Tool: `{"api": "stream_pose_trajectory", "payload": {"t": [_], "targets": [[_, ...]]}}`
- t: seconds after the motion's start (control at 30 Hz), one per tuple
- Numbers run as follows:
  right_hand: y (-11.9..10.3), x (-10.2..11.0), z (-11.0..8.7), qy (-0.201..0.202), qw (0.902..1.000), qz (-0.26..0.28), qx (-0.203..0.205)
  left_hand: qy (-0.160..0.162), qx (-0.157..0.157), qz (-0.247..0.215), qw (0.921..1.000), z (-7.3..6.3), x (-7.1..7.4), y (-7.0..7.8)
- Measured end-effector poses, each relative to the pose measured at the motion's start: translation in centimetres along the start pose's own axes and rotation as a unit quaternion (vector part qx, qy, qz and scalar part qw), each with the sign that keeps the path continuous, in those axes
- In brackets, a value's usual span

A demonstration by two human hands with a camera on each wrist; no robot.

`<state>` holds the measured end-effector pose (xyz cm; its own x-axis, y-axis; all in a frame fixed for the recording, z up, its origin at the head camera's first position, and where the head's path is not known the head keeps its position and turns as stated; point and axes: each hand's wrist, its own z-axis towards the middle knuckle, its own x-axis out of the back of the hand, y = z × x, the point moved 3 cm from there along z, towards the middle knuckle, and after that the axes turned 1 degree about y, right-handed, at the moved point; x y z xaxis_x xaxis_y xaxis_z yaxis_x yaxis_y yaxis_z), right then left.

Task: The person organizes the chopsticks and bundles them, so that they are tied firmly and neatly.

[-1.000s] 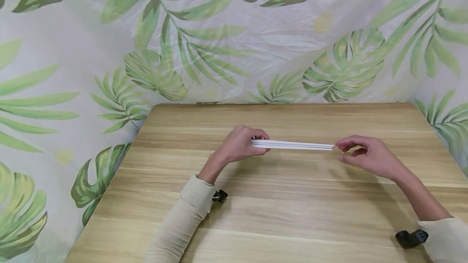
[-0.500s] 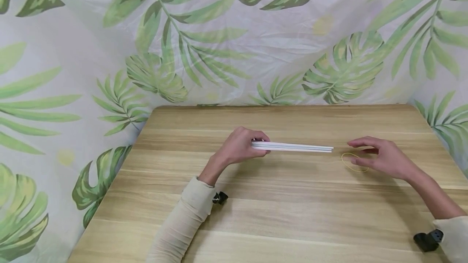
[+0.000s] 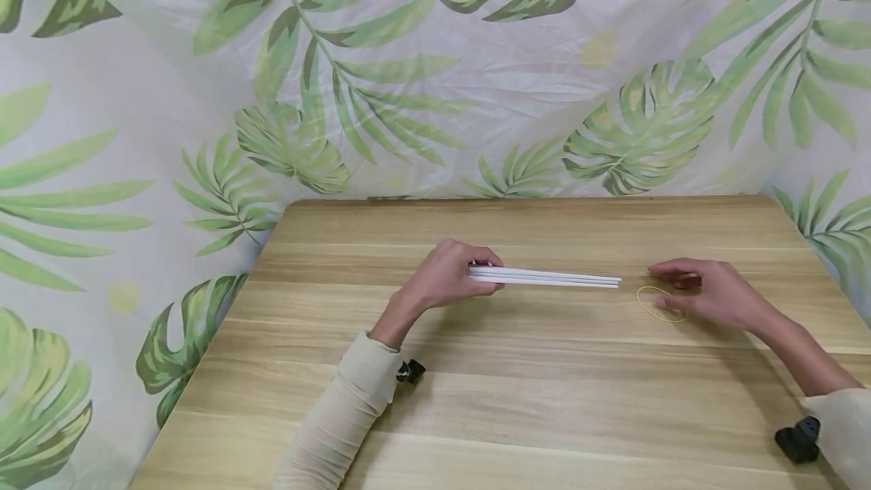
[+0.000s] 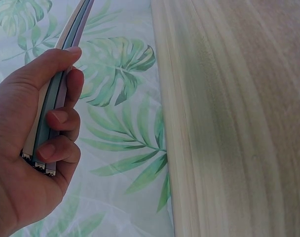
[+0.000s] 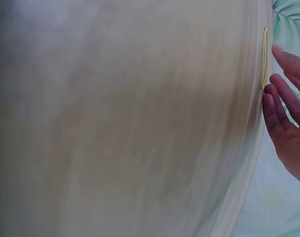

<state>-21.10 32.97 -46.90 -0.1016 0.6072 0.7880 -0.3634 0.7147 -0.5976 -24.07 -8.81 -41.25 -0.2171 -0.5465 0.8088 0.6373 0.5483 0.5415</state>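
My left hand [image 3: 445, 274] grips a bundle of several slim chopsticks [image 3: 544, 276] by one end, with their thin ends pointing right above the table. In the left wrist view the fingers curl round the chopsticks [image 4: 52, 101], whose patterned ends show by the palm. A thin yellow rubber band [image 5: 264, 59] lies in a loop on the table to the right of the chopstick tips. My right hand [image 3: 724, 295] is beside the band, fingers loosely extended and thumb apart; in the head view its thumb overlaps the loop. Nothing is pinched between those fingers.
The wood-grain table [image 3: 517, 399] spreads under both hands. Behind it and at its sides hangs a leaf-print cloth [image 3: 422, 82]. Small black devices sit at the left cuff [image 3: 381, 358] and the right cuff [image 3: 844, 418].
My right hand has drawn back to the right from the chopstick tips and its fingers have spread, leaving the rubber band where it was. The left hand keeps its grip on the chopsticks.
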Motion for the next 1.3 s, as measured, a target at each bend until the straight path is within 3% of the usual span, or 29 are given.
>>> {"api": "stream_pose_trajectory", "payload": {"t": [0.5, 0.9, 1.13, 1.3], "targets": [[-0.2, -0.3, 0.6, -0.013, 0.9998, -0.011, 0.005, 0.000, -0.014, 0.003, 0.9999, 0.0, 0.0, 0.2], [-0.5, -0.4, 0.7, -0.045, 0.9989, -0.004, -0.010, -0.001, -0.014, 0.003, 0.9999, 0.0, -0.1, 0.3], [-0.9, -0.4, 0.8, -0.043, 0.9990, -0.011, 0.000, -0.004, -0.014, 0.002, 0.9999, 0.1, -0.1, 0.4], [-1.3, -0.2, 0.6, -0.017, 0.9996, -0.007, 0.020, -0.005, -0.015, 0.003, 0.9999, 0.0, -0.2, 0.4]]}}
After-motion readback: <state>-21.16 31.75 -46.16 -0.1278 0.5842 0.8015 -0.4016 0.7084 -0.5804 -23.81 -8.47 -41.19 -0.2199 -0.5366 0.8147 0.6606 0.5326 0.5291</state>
